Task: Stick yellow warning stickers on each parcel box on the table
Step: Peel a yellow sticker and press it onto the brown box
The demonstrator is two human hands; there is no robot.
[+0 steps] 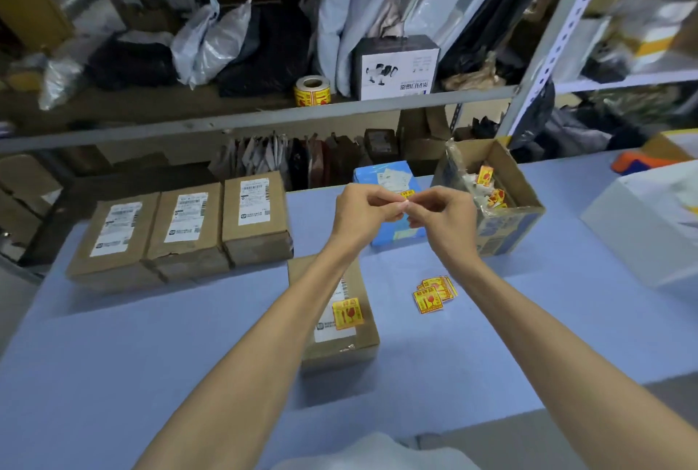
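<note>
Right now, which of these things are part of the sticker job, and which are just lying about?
Job: left hand and right hand pinching one sticker; loose stickers; three bare brown boxes; near box, already stickered; blue parcel; open carton of sticker scraps.
Lying about: white printed box and plastic bags on the shelf; orange object far right.

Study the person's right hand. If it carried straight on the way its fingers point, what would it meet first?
Most likely the left hand: the right hand points its fingertips leftward at the small yellow sticker that both hands pinch, and the left hand sits just beyond it, seemingly at equal depth.
</note>
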